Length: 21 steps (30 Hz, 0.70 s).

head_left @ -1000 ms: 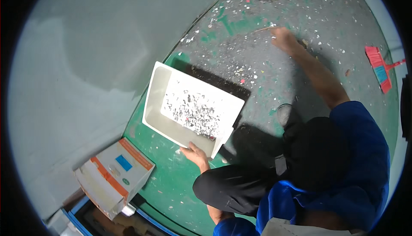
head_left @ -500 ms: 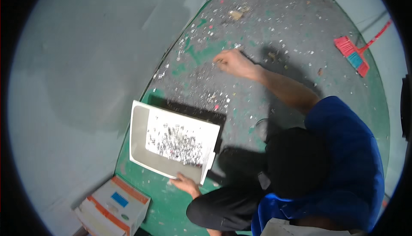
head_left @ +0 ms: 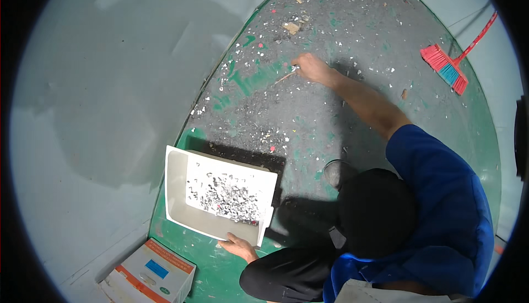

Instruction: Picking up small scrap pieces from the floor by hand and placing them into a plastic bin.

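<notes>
My left hand (head_left: pixel 238 246) grips the near rim of a white plastic bin (head_left: pixel 177 184), thumb on the edge and some fingers hidden. The bin lies tilted on the floor by the wall, and many small grey-white scraps (head_left: pixel 228 195) with a few red bits are spread inside it. Out over the floor, my right hand (head_left: pixel 313 69) is closed in a pinch on a thin brownish stick (head_left: pixel 284 77) that points down and left. A small whitish bit shows at the same fingertips. My bent black-trousered knee (head_left: pixel 377 212) lies between the two arms.
White flakes and a few red bits litter the worn grey-green floor (head_left: pixel 264 110). A tan scrap (head_left: pixel 291 28) lies farther off. On the right, a red and blue broom (head_left: pixel 447 71) leans near the wall. A white-and-orange cardboard box (head_left: pixel 154 270) stands at the lower left.
My right hand has moved right and slightly away, and the stick now shows in its fingers. My left hand stays on the bin. The whole view has shifted a little.
</notes>
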Tool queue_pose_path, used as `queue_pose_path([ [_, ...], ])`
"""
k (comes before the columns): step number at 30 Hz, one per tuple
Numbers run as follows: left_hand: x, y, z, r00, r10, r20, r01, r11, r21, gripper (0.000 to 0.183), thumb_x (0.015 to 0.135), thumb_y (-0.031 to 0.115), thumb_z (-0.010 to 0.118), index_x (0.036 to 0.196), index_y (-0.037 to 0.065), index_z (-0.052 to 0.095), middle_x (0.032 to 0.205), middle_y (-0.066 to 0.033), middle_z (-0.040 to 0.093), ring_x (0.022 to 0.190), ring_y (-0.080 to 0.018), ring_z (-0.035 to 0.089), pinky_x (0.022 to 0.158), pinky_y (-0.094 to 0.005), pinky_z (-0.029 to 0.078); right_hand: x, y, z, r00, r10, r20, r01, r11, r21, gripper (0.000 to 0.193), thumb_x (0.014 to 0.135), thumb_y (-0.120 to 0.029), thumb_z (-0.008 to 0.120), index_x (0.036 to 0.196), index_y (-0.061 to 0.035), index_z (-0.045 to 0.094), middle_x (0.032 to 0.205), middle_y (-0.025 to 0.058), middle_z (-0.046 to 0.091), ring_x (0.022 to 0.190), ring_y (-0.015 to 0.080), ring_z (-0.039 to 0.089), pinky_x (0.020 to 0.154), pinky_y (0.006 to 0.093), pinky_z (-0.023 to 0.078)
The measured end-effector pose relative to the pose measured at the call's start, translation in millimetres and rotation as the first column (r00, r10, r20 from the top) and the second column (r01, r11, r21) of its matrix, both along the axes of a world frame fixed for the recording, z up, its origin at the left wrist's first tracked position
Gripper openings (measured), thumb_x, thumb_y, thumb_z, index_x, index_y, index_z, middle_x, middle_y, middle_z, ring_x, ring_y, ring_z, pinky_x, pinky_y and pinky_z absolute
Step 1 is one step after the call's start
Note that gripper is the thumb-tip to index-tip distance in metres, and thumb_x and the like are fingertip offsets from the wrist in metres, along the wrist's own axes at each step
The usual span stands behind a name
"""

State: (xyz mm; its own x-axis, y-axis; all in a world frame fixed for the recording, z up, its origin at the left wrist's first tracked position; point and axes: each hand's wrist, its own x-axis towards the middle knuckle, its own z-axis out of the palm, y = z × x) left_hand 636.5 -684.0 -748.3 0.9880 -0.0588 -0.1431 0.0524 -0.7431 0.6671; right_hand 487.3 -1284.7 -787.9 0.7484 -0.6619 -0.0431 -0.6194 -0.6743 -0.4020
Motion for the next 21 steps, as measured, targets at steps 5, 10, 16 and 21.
queue_pose_path([
  [5, -5, -6, 2, 0.998, 0.058, -0.023, -0.060, 0.991, -0.117, 0.043, 0.097, 0.009, 0.051, 0.130, -0.016, 0.039, 0.119, -0.0285, 0.051, 0.107, -0.0339, 0.054, 0.095, -0.0403, 0.043, 11, -9, -4, 0.980, 0.085, -0.180, -0.093, 0.995, -0.036, 0.036, 0.085, -0.005, 0.055, 0.118, -0.0117, 0.069, 0.107, 0.0197, 0.068, 0.103, 0.0370, 0.065, 0.090, 0.0472, 0.052],
  [10, 2, -11, -2, 1.000, 0.007, -0.012, -0.008, 0.997, -0.081, 0.039, 0.098, 0.007, 0.047, 0.129, -0.013, 0.037, 0.118, -0.0271, 0.052, 0.107, -0.0307, 0.055, 0.095, -0.0390, 0.044, 18, -5, 10, 0.965, 0.029, -0.262, -0.023, 0.999, 0.024, 0.034, 0.077, -0.009, 0.063, 0.111, -0.0057, 0.068, 0.109, 0.0203, 0.067, 0.104, 0.0390, 0.063, 0.089, 0.0488, 0.051],
  [16, 7, -2, -8, 0.999, 0.042, -0.018, -0.045, 0.990, -0.136, 0.040, 0.097, 0.006, 0.048, 0.130, -0.013, 0.036, 0.121, -0.0275, 0.050, 0.109, -0.0313, 0.055, 0.095, -0.0383, 0.044, 31, 7, 18, 0.965, 0.019, -0.261, -0.037, 0.997, -0.061, 0.036, 0.080, -0.012, 0.061, 0.115, -0.0074, 0.066, 0.105, 0.0200, 0.068, 0.100, 0.0392, 0.065, 0.089, 0.0484, 0.051],
  [21, 5, 12, -3, 1.000, 0.019, 0.019, -0.019, 0.999, -0.033, 0.037, 0.099, 0.008, 0.048, 0.126, -0.015, 0.039, 0.116, -0.0304, 0.053, 0.104, -0.0309, 0.054, 0.096, -0.0406, 0.043, 56, 97, 96, 0.985, 0.056, 0.166, -0.123, 0.895, 0.430, 0.038, 0.074, -0.021, 0.069, 0.110, -0.0076, 0.070, 0.104, 0.0174, 0.070, 0.091, 0.0321, 0.069, 0.081, 0.0408, 0.055],
])
